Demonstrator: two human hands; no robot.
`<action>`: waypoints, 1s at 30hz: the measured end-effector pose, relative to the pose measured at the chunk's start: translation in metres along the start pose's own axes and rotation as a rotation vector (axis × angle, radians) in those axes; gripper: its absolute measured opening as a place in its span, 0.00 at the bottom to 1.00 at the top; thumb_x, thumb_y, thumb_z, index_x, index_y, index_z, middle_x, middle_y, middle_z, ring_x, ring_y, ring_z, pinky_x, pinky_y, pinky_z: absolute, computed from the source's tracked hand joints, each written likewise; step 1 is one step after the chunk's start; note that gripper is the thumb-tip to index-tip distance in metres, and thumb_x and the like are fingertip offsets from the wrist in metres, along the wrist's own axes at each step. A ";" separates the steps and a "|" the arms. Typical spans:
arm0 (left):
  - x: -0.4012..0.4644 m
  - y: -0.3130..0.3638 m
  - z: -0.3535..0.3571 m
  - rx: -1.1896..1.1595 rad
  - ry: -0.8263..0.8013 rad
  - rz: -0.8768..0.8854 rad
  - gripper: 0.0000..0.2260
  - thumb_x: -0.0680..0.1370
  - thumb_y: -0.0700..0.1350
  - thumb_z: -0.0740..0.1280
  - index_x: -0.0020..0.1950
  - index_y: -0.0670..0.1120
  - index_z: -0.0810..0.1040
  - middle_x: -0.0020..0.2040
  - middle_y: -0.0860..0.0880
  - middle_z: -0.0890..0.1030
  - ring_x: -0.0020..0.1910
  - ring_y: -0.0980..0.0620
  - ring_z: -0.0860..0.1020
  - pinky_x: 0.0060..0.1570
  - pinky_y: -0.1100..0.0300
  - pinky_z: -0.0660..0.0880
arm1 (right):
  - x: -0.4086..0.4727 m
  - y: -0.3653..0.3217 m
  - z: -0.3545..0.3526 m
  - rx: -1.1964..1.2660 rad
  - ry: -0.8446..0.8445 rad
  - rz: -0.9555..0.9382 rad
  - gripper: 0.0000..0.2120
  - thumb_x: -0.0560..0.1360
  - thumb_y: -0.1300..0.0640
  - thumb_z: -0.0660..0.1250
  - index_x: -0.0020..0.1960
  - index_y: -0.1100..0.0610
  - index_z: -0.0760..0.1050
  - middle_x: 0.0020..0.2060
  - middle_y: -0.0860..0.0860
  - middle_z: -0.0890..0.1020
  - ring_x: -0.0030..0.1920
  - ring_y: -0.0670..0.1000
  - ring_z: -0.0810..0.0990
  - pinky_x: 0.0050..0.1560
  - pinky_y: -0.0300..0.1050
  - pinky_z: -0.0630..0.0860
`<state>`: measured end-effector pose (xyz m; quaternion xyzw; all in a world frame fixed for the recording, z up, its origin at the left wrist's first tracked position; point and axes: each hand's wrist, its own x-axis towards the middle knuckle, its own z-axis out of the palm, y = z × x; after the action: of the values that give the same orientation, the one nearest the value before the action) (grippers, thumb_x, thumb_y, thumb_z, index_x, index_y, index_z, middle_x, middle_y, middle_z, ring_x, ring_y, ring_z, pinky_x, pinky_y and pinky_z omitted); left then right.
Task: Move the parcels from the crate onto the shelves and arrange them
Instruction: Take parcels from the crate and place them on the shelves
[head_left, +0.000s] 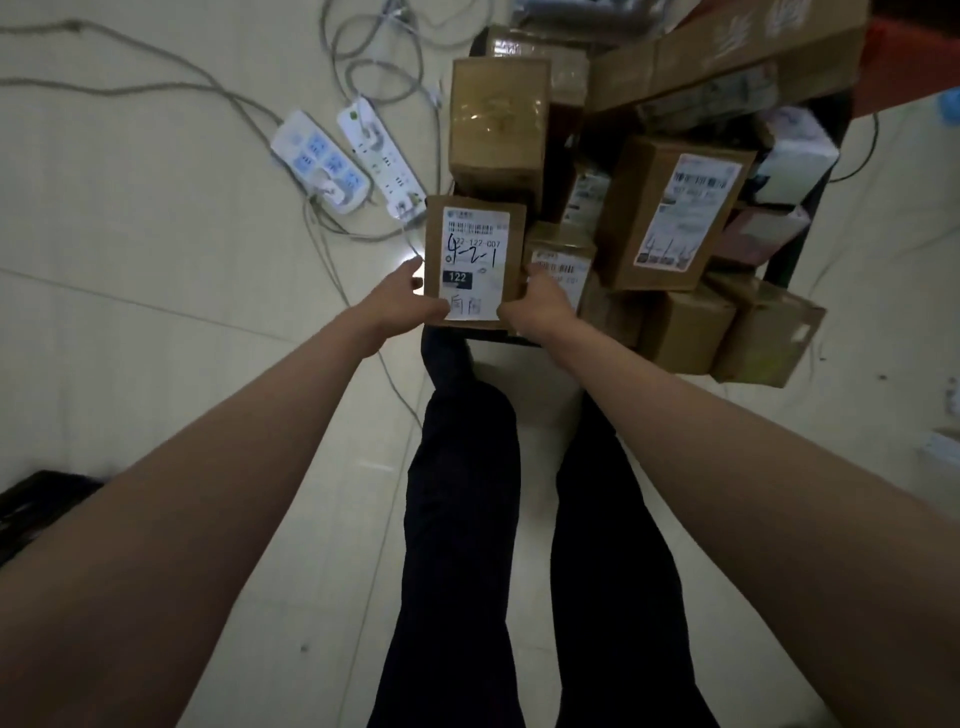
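At the far left a black crate (36, 506) sits on the floor (156, 291), with two white power strips (345, 156) and cables further off. The left hand (402, 304) grips the left side of a labelled cardboard parcel (475, 262), thumb curled onto its face; the right hand (540, 306) grips the right side the same way. The parcel is held at the front left corner of the shelf (800, 218), label upward, its long axis running away from the person, the barcode end farthest. Right of it lie more parcels (670, 213), stacked at mixed angles.
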<state>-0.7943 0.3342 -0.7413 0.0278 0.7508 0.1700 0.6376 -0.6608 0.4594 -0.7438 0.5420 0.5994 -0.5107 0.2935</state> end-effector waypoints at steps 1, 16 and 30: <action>0.000 -0.002 0.003 -0.019 -0.008 0.018 0.33 0.75 0.39 0.68 0.77 0.50 0.60 0.67 0.49 0.75 0.60 0.55 0.75 0.48 0.66 0.72 | 0.001 0.002 0.005 -0.004 0.004 -0.013 0.24 0.73 0.68 0.69 0.68 0.58 0.70 0.63 0.56 0.77 0.63 0.56 0.77 0.62 0.48 0.77; -0.214 0.017 0.018 0.064 0.045 0.119 0.32 0.70 0.43 0.74 0.72 0.55 0.68 0.61 0.51 0.78 0.60 0.49 0.77 0.60 0.48 0.76 | -0.178 -0.002 -0.048 -0.062 -0.113 -0.165 0.37 0.65 0.57 0.81 0.70 0.57 0.68 0.65 0.57 0.72 0.64 0.58 0.75 0.66 0.55 0.75; -0.389 0.210 0.127 0.536 0.095 0.479 0.28 0.65 0.46 0.80 0.63 0.48 0.76 0.55 0.55 0.81 0.53 0.53 0.79 0.59 0.53 0.76 | -0.377 0.069 -0.284 0.063 0.065 -0.450 0.27 0.71 0.59 0.77 0.67 0.58 0.72 0.58 0.48 0.77 0.60 0.48 0.76 0.62 0.44 0.74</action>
<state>-0.6364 0.4584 -0.3276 0.3610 0.7698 0.1126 0.5142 -0.4476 0.5840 -0.3360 0.4197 0.6979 -0.5642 0.1358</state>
